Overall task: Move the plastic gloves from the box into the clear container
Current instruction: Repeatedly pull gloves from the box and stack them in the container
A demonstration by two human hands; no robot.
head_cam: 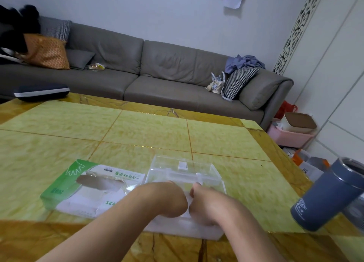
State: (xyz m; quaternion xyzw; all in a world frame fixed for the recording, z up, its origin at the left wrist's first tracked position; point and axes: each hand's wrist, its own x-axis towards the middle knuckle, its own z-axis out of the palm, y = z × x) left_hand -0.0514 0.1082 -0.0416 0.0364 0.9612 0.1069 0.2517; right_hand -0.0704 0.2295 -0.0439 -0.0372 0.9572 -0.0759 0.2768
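Observation:
A green and white glove box (86,187) lies flat on the table at the left, its oval top opening torn. Right beside it stands the clear container (183,171), its lid tipped back at the far side. My left hand (167,198) and my right hand (204,204) are both down inside the container, fingers curled and knuckles nearly touching. A whitish mass of plastic gloves (188,202) shows between and under them. The fingertips are hidden, so the grip itself cannot be made out.
A blue-grey insulated cup (331,194) stands near the table's right edge. The yellow-green marble table (149,129) stretches away ahead. Beyond it is a grey sofa (157,72) with cushions and bags. A dark case (41,91) sits at the far left corner.

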